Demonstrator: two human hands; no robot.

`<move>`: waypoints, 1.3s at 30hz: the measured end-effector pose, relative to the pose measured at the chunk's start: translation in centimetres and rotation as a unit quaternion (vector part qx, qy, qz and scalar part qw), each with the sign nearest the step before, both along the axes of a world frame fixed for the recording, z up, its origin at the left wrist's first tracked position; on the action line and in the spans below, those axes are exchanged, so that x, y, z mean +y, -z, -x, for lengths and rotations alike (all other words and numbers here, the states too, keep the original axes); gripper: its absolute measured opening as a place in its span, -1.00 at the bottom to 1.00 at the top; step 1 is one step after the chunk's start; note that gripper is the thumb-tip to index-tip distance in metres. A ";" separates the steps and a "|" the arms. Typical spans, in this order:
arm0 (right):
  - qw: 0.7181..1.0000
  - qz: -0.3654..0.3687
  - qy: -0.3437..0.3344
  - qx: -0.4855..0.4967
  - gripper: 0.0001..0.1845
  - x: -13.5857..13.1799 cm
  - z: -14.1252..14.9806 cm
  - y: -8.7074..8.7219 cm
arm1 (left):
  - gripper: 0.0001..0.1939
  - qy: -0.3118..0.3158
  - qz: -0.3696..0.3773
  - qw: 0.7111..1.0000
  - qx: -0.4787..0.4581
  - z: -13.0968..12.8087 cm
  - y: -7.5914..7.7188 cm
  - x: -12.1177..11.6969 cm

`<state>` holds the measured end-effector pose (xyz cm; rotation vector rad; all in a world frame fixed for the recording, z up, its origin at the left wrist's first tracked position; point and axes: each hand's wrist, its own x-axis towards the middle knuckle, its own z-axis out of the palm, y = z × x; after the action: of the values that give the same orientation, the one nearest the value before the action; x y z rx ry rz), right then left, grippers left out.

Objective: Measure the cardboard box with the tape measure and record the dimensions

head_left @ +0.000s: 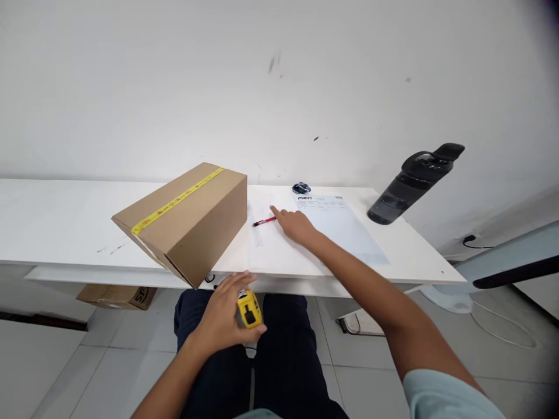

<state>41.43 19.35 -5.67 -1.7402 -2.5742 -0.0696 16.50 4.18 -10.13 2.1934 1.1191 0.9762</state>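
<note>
A yellow tape measure (250, 309) sits in my left hand (227, 314), which is closed around it above my lap, in front of the table edge. My right hand (295, 224) reaches over the white paper sheet (273, 250) with its index finger stretched out; its other fingers are partly hidden. A red and black pen (264, 222) lies on the sheet, one end passing out of sight beneath that hand. Whether the hand touches the pen, I cannot tell. Left of the sheet is a closed cardboard box (209, 227) with yellow printed tape along its top.
A printed form (345, 227) lies right of my right hand, with a small dark blue item (301, 188) behind it. Farther right stands a black bottle (406, 186). Another carton (116, 295) is below the white table (56, 221). A wall closes off the back.
</note>
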 end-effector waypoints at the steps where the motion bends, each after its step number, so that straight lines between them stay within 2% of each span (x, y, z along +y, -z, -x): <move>1: 1.000 0.010 0.025 -0.010 -0.32 2.2 -0.7 -0.2 | -0.27 0.031 -0.026 0.998 0.055 -0.2 -0.1 1.2; 3: 0.999 0.029 0.041 -0.015 -0.44 5.2 -1.6 -0.4 | -0.16 0.065 -0.056 0.988 0.130 -0.9 0.0 3.1; 5: 0.999 0.033 0.035 0.001 -0.62 6.4 -2.0 -0.2 | -0.10 0.072 -0.055 0.982 0.164 -1.5 0.5 4.5; 8: 0.998 0.005 0.042 0.051 -0.71 5.7 -2.1 0.1 | -0.11 0.060 -0.051 0.984 0.159 -2.1 1.7 5.3; 10: 0.994 -0.028 0.050 0.094 -0.64 4.3 -1.6 0.4 | -0.15 0.047 -0.050 0.988 0.135 -2.1 2.5 5.4; 11: 0.987 -0.046 0.055 0.145 -0.60 3.5 -1.1 0.6 | -0.16 0.042 -0.048 0.990 0.122 -2.1 2.8 5.3; 13: 0.947 -0.060 0.050 0.313 -0.51 2.0 0.2 1.4 | -0.17 0.034 -0.042 0.993 0.101 -2.2 3.4 5.3; 16: 0.820 0.018 0.004 0.572 -0.47 0.7 2.6 2.9 | -0.18 0.028 -0.043 0.996 0.079 -2.4 3.9 5.3; 18: 0.771 0.098 -0.020 0.628 -0.56 0.5 3.7 4.0 | -0.20 0.026 -0.049 0.996 0.072 -2.7 4.0 5.3; 20: 0.754 0.141 -0.010 0.641 -0.70 0.6 4.2 4.6 | -0.22 0.023 -0.051 0.996 0.066 -2.9 4.0 5.3; 23: 0.761 0.151 0.023 0.630 -0.76 0.6 3.9 4.8 | -0.25 0.011 -0.041 0.997 0.062 -3.3 4.0 5.3; 27: 0.802 0.115 0.042 0.584 -0.58 -0.1 4.1 4.2 | -0.27 0.010 -0.032 0.998 0.061 -3.6 3.9 5.2; 29: 0.813 0.090 0.050 0.574 -0.56 -0.5 4.5 4.1 | -0.26 0.013 -0.037 0.998 0.056 -3.6 4.0 5.2; 35: 0.839 0.068 0.025 0.539 -0.58 -0.9 4.9 4.4 | -0.29 0.004 -0.120 0.992 0.025 -3.7 4.6 5.3; 39: 0.843 0.049 0.036 0.535 -0.56 -0.8 4.7 4.6 | -0.31 -0.001 -0.132 0.991 0.027 -3.9 4.8 5.3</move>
<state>36.76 18.54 -10.29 -1.2849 -1.6716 0.8006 20.36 9.45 -14.92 2.4407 1.0671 1.1255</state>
